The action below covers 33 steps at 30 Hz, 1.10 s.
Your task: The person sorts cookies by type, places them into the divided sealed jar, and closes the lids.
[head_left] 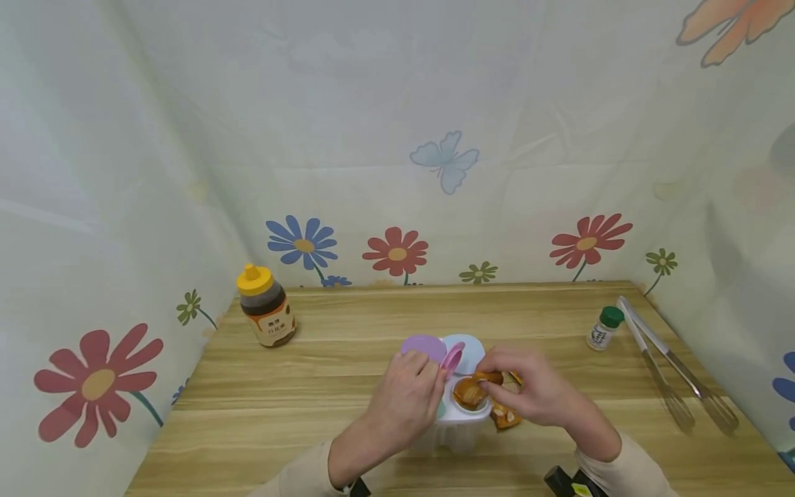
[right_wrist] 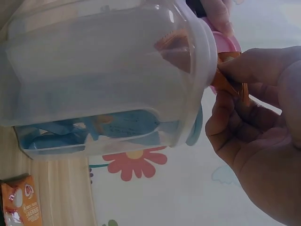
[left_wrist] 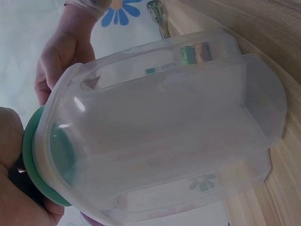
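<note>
A clear plastic storage canister (left_wrist: 155, 117) with several compartments stands on the table, its round lids purple (head_left: 424, 346), blue (head_left: 466, 353), green (left_wrist: 33, 155) and pink (head_left: 455, 356). The pink lid is raised off its round opening. My left hand (head_left: 406, 390) rests over the canister's top and holds that lid up by its edge. My right hand (head_left: 528, 386) pinches an orange snack packet (right_wrist: 228, 82) at the opening. Part of the orange wrapper (right_wrist: 176, 49) shows inside through the clear wall. Blue packets (right_wrist: 127, 125) sit in another compartment.
Another orange packet (head_left: 505, 416) lies on the table beside the canister. A honey bottle (head_left: 270, 310) with a yellow cap stands back left. To the right are a green-capped shaker jar (head_left: 604, 329) and metal tongs (head_left: 673, 366). A flower-printed curtain (head_left: 397, 138) surrounds the table.
</note>
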Each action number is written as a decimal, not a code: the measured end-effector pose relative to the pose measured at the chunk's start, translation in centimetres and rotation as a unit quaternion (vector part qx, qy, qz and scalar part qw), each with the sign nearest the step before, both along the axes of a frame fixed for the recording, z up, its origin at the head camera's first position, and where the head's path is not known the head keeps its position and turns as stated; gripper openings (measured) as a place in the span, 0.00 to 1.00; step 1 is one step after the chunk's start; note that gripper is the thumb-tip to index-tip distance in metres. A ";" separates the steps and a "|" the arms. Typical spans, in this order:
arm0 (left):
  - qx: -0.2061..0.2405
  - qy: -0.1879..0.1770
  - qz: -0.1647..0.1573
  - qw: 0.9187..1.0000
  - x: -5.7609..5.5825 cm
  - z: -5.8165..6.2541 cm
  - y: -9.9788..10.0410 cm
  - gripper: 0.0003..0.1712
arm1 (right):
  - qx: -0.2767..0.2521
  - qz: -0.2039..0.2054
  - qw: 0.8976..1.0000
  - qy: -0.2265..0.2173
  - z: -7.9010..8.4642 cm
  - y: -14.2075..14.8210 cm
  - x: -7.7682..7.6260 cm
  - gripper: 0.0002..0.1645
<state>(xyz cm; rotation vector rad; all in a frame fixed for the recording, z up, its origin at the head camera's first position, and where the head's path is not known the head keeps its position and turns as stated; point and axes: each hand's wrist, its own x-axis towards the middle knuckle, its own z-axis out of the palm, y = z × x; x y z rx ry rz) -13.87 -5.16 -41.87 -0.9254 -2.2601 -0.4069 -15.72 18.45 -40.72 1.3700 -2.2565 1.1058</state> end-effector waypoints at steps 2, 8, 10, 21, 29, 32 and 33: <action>-0.002 0.003 0.001 1.000 0.0 0.1 0.0 0.14 | 0.021 -0.003 1.000 0.000 -0.1 -0.2 0.2 0.12; -0.007 0.005 0.002 1.000 0.0 0.2 0.0 0.14 | 0.033 -0.029 0.999 -0.017 -0.2 -0.4 0.4 0.14; -0.007 0.001 0.003 1.000 0.0 0.2 0.0 0.14 | 0.021 -0.036 0.999 -0.017 -0.4 -0.3 0.4 0.16; 0.000 -0.002 0.001 1.000 0.0 0.2 0.0 0.15 | -0.026 0.002 0.999 0.039 -1.6 0.2 0.1 0.19; 0.001 0.000 0.000 1.000 0.1 0.2 0.1 0.14 | 0.019 0.017 0.999 0.044 -1.4 0.6 0.1 0.11; 0.005 0.006 -0.003 1.000 0.0 0.1 0.1 0.13 | 0.040 0.019 0.998 0.041 -1.2 0.7 0.1 0.06; 0.006 0.009 -0.003 1.000 0.0 0.1 0.1 0.13 | 0.043 0.020 0.998 0.040 -1.2 0.8 0.0 0.04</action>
